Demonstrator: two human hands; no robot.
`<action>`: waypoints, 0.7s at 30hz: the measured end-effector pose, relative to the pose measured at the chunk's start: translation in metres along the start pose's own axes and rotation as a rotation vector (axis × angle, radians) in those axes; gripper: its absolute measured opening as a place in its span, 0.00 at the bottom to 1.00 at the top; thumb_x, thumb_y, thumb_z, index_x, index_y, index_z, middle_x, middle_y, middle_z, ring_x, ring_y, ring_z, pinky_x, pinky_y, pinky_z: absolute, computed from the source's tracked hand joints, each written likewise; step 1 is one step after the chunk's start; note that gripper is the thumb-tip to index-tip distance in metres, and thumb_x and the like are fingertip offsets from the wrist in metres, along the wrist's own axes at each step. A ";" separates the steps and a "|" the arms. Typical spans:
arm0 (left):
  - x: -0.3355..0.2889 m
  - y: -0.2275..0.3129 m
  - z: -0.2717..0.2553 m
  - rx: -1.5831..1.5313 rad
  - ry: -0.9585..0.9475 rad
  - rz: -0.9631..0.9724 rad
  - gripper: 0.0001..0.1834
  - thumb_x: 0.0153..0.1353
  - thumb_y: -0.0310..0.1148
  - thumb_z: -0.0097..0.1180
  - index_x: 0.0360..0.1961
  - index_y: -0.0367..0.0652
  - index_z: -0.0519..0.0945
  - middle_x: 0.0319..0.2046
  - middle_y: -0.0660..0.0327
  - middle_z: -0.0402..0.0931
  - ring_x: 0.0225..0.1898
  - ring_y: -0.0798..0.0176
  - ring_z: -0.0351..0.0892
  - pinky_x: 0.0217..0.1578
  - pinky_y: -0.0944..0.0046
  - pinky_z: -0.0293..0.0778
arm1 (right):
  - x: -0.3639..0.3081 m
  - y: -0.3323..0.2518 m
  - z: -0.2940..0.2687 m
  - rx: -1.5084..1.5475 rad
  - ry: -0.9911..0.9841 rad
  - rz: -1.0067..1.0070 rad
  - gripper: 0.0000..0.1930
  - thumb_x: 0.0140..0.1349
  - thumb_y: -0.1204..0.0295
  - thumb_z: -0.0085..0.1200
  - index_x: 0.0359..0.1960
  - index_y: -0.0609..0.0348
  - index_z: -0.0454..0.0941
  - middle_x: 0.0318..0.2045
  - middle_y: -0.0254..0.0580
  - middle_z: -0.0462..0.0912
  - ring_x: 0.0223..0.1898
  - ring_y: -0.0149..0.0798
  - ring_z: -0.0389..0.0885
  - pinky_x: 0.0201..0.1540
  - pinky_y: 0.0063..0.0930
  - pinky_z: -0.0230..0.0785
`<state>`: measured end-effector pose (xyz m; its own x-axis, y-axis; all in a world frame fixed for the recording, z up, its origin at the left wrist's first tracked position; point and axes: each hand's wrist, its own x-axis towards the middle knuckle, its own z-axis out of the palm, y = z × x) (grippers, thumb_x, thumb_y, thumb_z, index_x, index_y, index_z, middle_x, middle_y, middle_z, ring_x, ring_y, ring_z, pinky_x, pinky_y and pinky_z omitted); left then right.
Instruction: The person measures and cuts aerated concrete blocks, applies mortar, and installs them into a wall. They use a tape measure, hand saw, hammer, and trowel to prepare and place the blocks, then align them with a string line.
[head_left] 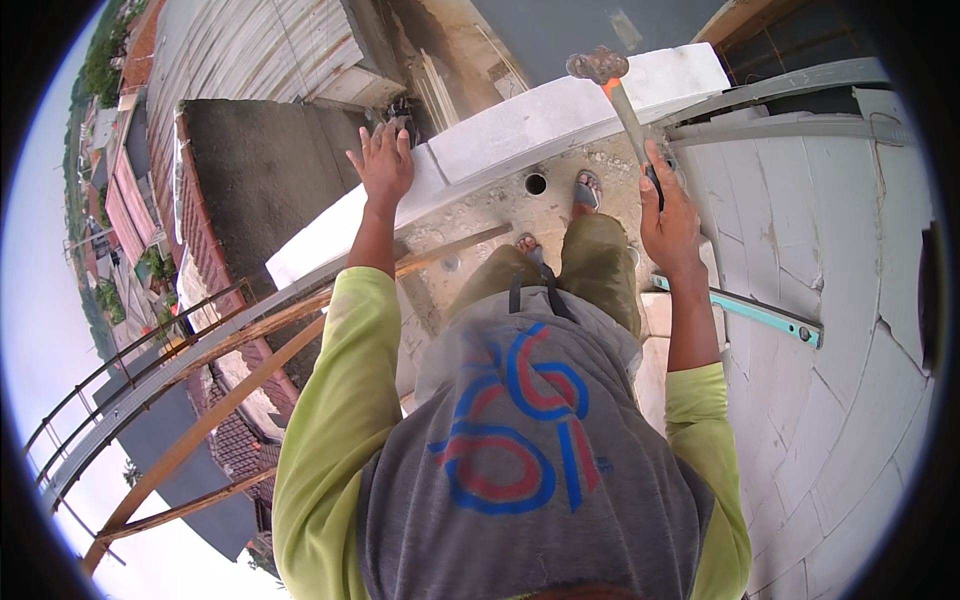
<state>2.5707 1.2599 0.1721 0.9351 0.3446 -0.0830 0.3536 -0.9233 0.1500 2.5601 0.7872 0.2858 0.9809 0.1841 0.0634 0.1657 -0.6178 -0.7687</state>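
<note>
My right hand is wrapped round the handle of a hammer. The hammer's worn, rounded head points up and away, over the far side of a row of white blocks. My left hand has its fingers spread, palm down, at the left block of that row, near a joint between two blocks. Whether the palm rests on the block or hovers just above it, I cannot tell. Nothing shows in the left hand.
At right rises a wall of pale blocks, with a teal spirit level beside it. A round hole opens in the rough floor near my sandalled feet. Timber poles and a metal rail run along the left, above rooftops far below.
</note>
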 end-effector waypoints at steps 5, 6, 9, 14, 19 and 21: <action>-0.029 -0.040 0.016 0.007 0.032 -0.112 0.30 0.84 0.54 0.31 0.75 0.58 0.76 0.76 0.58 0.73 0.84 0.45 0.55 0.81 0.26 0.38 | 0.013 -0.032 0.061 0.012 -0.337 -0.087 0.28 0.80 0.65 0.52 0.79 0.28 0.69 0.47 0.52 0.88 0.45 0.59 0.89 0.49 0.53 0.83; -0.034 -0.037 0.018 -0.036 0.053 -0.121 0.30 0.85 0.53 0.30 0.75 0.58 0.76 0.74 0.59 0.74 0.84 0.46 0.56 0.81 0.27 0.38 | 0.018 -0.046 0.067 -0.006 -0.401 -0.107 0.28 0.80 0.65 0.52 0.79 0.26 0.69 0.44 0.51 0.87 0.42 0.59 0.88 0.47 0.53 0.83; -0.039 -0.047 0.029 0.030 0.107 -0.114 0.29 0.84 0.51 0.30 0.73 0.58 0.78 0.71 0.61 0.78 0.82 0.48 0.61 0.81 0.28 0.39 | 0.023 -0.080 0.088 -0.047 -0.506 -0.226 0.29 0.79 0.65 0.53 0.79 0.22 0.68 0.37 0.49 0.84 0.36 0.58 0.86 0.43 0.53 0.83; -0.033 -0.031 0.018 -0.023 0.047 -0.157 0.30 0.85 0.51 0.29 0.75 0.59 0.76 0.73 0.63 0.76 0.83 0.54 0.58 0.82 0.31 0.37 | 0.023 -0.047 0.143 -0.297 -0.622 -0.311 0.31 0.79 0.64 0.52 0.81 0.21 0.65 0.35 0.49 0.83 0.33 0.58 0.85 0.40 0.52 0.83; -0.032 -0.041 0.026 -0.022 0.115 -0.148 0.28 0.84 0.49 0.35 0.65 0.51 0.84 0.65 0.57 0.83 0.80 0.50 0.65 0.82 0.28 0.38 | 0.034 -0.057 0.152 -0.325 -0.721 -0.237 0.32 0.79 0.64 0.52 0.82 0.21 0.62 0.38 0.52 0.85 0.35 0.60 0.87 0.41 0.54 0.82; -0.036 -0.043 0.027 -0.017 0.125 -0.153 0.28 0.84 0.49 0.36 0.64 0.49 0.85 0.65 0.56 0.84 0.80 0.49 0.65 0.82 0.28 0.38 | 0.031 -0.079 0.144 -0.237 -0.668 -0.245 0.32 0.80 0.63 0.52 0.82 0.21 0.62 0.40 0.52 0.86 0.37 0.60 0.88 0.43 0.55 0.82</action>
<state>2.5206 1.2828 0.1417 0.8659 0.5000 0.0170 0.4911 -0.8560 0.1614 2.5627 0.9517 0.2570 0.6549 0.7155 -0.2430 0.4627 -0.6340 -0.6197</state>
